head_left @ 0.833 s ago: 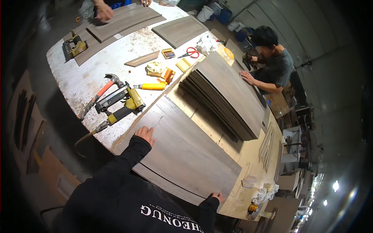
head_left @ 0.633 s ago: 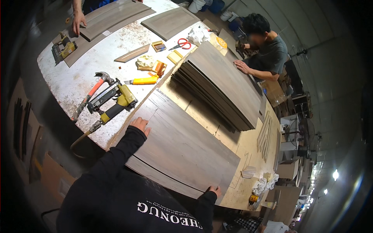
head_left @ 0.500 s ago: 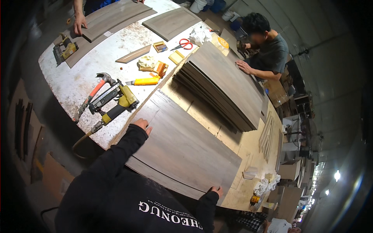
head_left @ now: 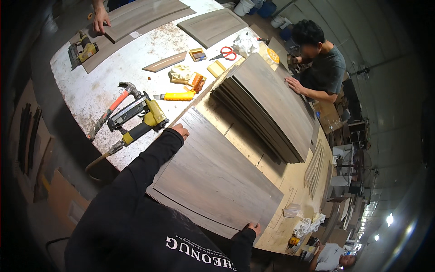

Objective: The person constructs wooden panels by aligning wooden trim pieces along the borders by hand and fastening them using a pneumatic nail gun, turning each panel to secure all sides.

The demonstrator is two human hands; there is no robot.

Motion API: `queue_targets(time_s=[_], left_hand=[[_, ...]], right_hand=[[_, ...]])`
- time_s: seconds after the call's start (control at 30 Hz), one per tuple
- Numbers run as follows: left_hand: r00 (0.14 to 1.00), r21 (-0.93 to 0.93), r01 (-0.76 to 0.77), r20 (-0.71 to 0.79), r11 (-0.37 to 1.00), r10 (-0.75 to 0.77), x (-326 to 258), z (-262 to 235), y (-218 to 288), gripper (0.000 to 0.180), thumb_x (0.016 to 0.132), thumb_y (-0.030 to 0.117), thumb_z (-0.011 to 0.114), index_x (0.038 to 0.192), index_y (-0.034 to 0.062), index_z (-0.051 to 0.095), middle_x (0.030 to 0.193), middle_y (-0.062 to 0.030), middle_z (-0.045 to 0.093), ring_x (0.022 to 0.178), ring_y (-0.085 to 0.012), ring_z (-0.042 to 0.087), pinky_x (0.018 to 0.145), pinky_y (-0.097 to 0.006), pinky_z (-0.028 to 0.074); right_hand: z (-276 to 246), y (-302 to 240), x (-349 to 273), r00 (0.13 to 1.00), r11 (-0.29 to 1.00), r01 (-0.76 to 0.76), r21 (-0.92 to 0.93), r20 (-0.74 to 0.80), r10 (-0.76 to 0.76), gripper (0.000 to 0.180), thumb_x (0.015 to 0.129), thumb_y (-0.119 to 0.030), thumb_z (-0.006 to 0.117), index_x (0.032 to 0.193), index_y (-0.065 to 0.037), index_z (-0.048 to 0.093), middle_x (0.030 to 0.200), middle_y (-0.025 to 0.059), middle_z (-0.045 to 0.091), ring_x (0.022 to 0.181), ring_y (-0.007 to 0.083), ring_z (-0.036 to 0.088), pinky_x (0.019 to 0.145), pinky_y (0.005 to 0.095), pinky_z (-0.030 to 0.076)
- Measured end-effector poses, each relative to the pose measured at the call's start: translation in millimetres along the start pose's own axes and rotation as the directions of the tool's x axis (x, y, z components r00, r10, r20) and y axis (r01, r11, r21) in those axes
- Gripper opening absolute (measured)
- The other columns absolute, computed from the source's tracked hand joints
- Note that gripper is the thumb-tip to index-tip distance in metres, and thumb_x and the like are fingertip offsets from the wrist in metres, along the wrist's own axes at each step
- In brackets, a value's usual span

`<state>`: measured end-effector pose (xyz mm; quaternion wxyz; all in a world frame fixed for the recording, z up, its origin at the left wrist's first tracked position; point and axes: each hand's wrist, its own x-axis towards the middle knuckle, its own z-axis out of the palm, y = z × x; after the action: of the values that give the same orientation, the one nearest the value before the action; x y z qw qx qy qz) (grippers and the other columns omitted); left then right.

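1. The right hand point(head_left: 253, 226) is nearest. Its fingers curl over the near right corner of the panel point(head_left: 217, 177), so it is closed on that edge.
2. The panel is a grey-brown wood-grain sheet. It lies flat on the pale board side of the counter point(head_left: 90, 90), straight ahead of the person, with another sheet showing beneath its near edge.
3. The left hand point(head_left: 180, 131) rests at the panel's far left corner with fingers bent at the edge. Whether it grips or only presses, I cannot tell.
4. Judged from this, the step in hand is taking hold of the top panel at two opposite corners, either to lift it or to square it up.
5. Any lift calls for both hands to rise together so the thin sheet does not sag or twist. A shift calls for a firm hold at the left corner.
6. Just left of the left hand lie a yellow nailer point(head_left: 140, 119) and a hammer point(head_left: 111, 109). A yellow knife point(head_left: 177, 96) lies a little beyond them. A swing of the panel's left end should clear these.
7. Beyond the panel sits a tilted stack point(head_left: 267, 104) of like sheets, apart from it. A co-worker's hand point(head_left: 294, 85) rests on its far edge.
8. Farthest off are red scissors point(head_left: 224, 53) and another person's hand point(head_left: 100, 20), which lies on long boards.
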<state>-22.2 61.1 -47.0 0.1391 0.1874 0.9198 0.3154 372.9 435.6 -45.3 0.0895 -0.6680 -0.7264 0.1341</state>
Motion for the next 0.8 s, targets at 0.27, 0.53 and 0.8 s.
queue_targets(time_s=[0.27,0.53,0.8], left_hand=[[0.894,-0.363,-0.118,-0.443,0.924,-0.06,-18,14,-7,0.008,0.077,0.009,0.053,0.082,0.0032,0.054,0.075,-0.0132,0.056,0.069,-0.0268,0.056,0.064,-0.034,0.045],[0.972,-0.224,0.064,-0.206,0.972,-0.111,-64,19,-15,0.021,0.076,0.019,0.057,0.089,0.0036,0.057,0.072,-0.0137,0.057,0.064,-0.0298,0.056,0.057,-0.035,0.045],[0.947,-0.117,0.147,-0.272,0.982,-0.174,-28,30,28,0.028,0.074,0.02,0.057,0.1,0.0119,0.059,0.084,-0.0128,0.051,0.075,-0.0316,0.054,0.066,-0.04,0.044]], right_hand=[[0,8,4,0.999,0.999,-0.029,0.032,-0.022,0.03,0.051,0.061,-0.016,0.065,0.109,-0.004,0.053,0.114,0.0166,0.046,0.105,0.0316,0.045,0.09,0.0366,0.037],[1,1,2,1.0,0.993,-0.026,0.119,-0.001,0.026,0.051,0.06,-0.01,0.065,0.109,-0.004,0.052,0.113,0.016,0.046,0.104,0.0301,0.045,0.09,0.0354,0.037],[7,27,30,0.999,0.999,0.031,-0.012,-0.017,-0.031,0.055,0.058,-0.018,0.067,0.109,-0.004,0.053,0.113,0.0156,0.049,0.106,0.0302,0.044,0.092,0.0366,0.036]])
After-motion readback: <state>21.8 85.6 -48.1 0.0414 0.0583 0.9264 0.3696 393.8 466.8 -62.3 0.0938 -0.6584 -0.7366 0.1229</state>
